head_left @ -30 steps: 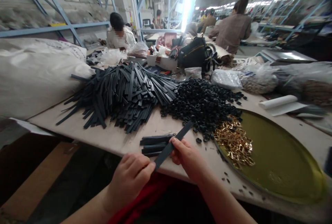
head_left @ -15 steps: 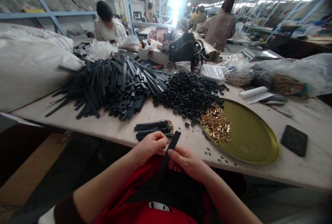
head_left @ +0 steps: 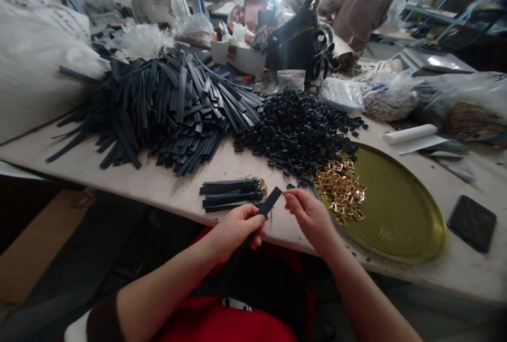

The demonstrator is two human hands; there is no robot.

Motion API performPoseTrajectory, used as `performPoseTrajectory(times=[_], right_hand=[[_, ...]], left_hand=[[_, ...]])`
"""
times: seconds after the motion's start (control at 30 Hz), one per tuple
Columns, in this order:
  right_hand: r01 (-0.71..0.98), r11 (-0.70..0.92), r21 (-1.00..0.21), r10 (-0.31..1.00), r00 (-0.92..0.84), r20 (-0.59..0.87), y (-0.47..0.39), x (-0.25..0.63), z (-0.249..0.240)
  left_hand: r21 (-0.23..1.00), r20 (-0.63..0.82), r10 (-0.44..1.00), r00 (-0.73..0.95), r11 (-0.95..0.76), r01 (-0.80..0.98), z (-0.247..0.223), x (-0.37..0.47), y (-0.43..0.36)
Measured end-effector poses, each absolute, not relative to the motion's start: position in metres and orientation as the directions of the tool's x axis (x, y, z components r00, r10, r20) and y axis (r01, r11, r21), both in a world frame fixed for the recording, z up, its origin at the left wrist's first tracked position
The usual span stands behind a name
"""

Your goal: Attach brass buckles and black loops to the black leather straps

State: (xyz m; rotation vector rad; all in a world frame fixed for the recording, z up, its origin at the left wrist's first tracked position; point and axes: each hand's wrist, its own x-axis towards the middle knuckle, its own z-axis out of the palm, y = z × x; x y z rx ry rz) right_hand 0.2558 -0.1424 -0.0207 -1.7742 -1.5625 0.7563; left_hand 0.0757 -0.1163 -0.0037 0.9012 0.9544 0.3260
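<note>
My left hand (head_left: 242,227) pinches a flat black strap (head_left: 271,201) between thumb and fingers. The strap's squared end points up and to the right, while its lower part hangs towards my lap. Right at that end, my right hand (head_left: 311,219) has thumb and fingertips drawn together; whether they touch the strap or hold something small is too fine to see. Just beyond my left hand lies a small stack of black straps (head_left: 229,193) with gold hardware at their right ends. Gold buckles (head_left: 343,189) are heaped on the left side of a round gold-coloured tray (head_left: 400,199).
A large heap of black straps (head_left: 166,110) covers the table's left, beside a pile of small black loops (head_left: 295,131). A white sack (head_left: 35,67) bulges at far left. A dark phone-like slab (head_left: 472,223) lies right of the tray. Several people sit or stand beyond.
The strap has passed from my right hand to my left. My right hand has moved up to the strap's end. The view has tilted down.
</note>
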Motion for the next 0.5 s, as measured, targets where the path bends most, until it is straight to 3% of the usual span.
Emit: performPoseTrajectory(times=[0.07,0.13,0.2,0.27,0.33,0.4,0.43,0.5], right_hand=[[0.897,-0.051,-0.44,0.986,0.115,0.12,-0.127,0.272,-0.024],[0.989,-0.022,-0.145,0.996,0.034,0.08,-0.113,0.281,-0.03],[0.999,0.008,-0.041,1.0,-0.008,0.004,-0.105,0.284,-0.035],[0.991,-0.002,-0.134,1.0,0.004,0.008,-0.104,0.284,-0.039],[0.9,-0.042,-0.435,0.998,0.058,0.025,-0.109,0.282,-0.038],[0.585,-0.132,-0.8,0.99,0.124,-0.073,-0.119,0.277,-0.035],[0.357,-0.198,-0.913,0.978,0.131,-0.161,-0.125,0.274,-0.033],[-0.064,-0.312,-0.948,0.943,0.102,-0.317,-0.136,0.264,-0.029]], left_hand=[[0.735,-0.598,0.562,0.571,0.67,0.109,-0.005,0.076,-0.112],[0.697,-0.62,0.532,0.577,0.711,0.093,-0.007,0.076,-0.108],[0.677,-0.635,0.523,0.568,0.731,0.084,-0.008,0.075,-0.105],[0.67,-0.645,0.518,0.562,0.738,0.088,-0.009,0.074,-0.103],[0.675,-0.642,0.512,0.571,0.731,0.104,-0.008,0.074,-0.103],[0.696,-0.631,0.502,0.592,0.704,0.144,-0.007,0.076,-0.105],[0.717,-0.619,0.504,0.602,0.676,0.172,-0.006,0.077,-0.106],[0.781,-0.583,0.537,0.61,0.578,0.238,-0.006,0.079,-0.11]])
